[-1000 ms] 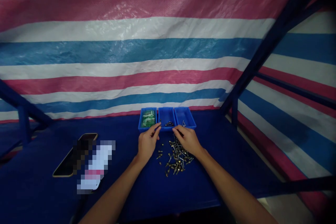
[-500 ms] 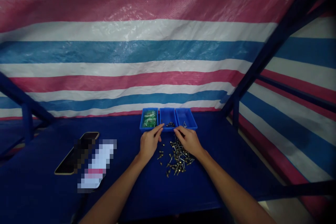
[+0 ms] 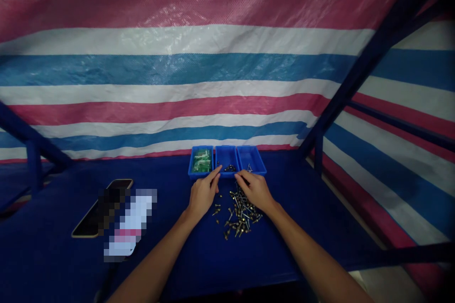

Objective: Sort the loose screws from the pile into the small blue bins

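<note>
My left hand [image 3: 203,193] is held just in front of the blue bins, its index finger reaching to the front rim of the middle bin [image 3: 226,151]. Thumb and fingers come together, and anything between them is too small to make out. Facing it, my right hand [image 3: 255,190] has its fingers bent into a pinch near the front of the right bin [image 3: 251,154]; what it grips is hidden. Below and partly under the right hand spreads a pile of small metal pins with brass-coloured heads [image 3: 243,213]. Several similar loose pieces [image 3: 216,209] lie left of the pile.
The left bin [image 3: 202,161] holds green-and-clear plastic packets. A few dark pieces [image 3: 230,168] lie in the middle bin, some thin pins [image 3: 249,168] in the right one. A phone [image 3: 87,220] and a blurred-out pale object [image 3: 131,222] rest at left. Blue frame bars [image 3: 341,94] flank the table.
Both hands hold nearly the same pose and place. The whole view has shifted very slightly; the pile and bins look unchanged.
</note>
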The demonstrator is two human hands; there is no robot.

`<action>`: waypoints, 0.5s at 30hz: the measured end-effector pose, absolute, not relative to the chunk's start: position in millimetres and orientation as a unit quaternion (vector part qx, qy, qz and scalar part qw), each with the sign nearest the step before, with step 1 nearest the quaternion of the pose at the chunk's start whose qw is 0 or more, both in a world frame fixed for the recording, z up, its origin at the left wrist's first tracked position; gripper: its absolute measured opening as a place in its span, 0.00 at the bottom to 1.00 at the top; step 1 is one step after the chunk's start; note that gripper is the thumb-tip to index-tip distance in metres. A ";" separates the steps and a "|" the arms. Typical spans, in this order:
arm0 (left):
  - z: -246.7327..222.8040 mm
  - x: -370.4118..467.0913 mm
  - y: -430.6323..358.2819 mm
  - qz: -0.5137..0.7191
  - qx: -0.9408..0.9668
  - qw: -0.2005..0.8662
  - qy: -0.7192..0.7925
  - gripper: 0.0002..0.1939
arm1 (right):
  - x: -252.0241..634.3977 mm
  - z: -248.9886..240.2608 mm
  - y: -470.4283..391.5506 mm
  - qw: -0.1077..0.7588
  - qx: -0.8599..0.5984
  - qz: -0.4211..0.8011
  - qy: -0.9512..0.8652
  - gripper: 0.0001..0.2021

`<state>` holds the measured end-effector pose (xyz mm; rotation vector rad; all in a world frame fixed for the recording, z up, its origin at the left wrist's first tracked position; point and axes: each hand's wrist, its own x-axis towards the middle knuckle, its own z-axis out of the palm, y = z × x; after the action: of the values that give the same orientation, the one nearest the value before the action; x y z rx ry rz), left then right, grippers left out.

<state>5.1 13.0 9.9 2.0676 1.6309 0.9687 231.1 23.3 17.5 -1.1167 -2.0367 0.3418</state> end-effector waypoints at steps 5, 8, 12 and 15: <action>8.4 5.8 11.9 0.363 0.723 0.173 0.562 0.21 | 231.4 17.8 23.3 0.382 -0.439 0.133 -0.802 0.16; 12.5 3.6 8.0 0.367 0.746 0.159 0.533 0.17 | 231.9 17.6 23.5 0.382 -0.441 0.133 -0.801 0.16; 22.6 -5.2 2.1 0.330 0.806 0.121 0.477 0.12 | 232.2 17.1 23.8 0.385 -0.442 0.128 -0.800 0.16; 25.0 -11.9 1.9 0.299 0.832 0.111 0.455 0.15 | 232.1 17.6 23.7 0.385 -0.440 0.132 -0.800 0.16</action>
<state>-11.9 1.9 25.0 2.4431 1.3352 0.8790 232.1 23.7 17.6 -1.1208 -2.0393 0.3365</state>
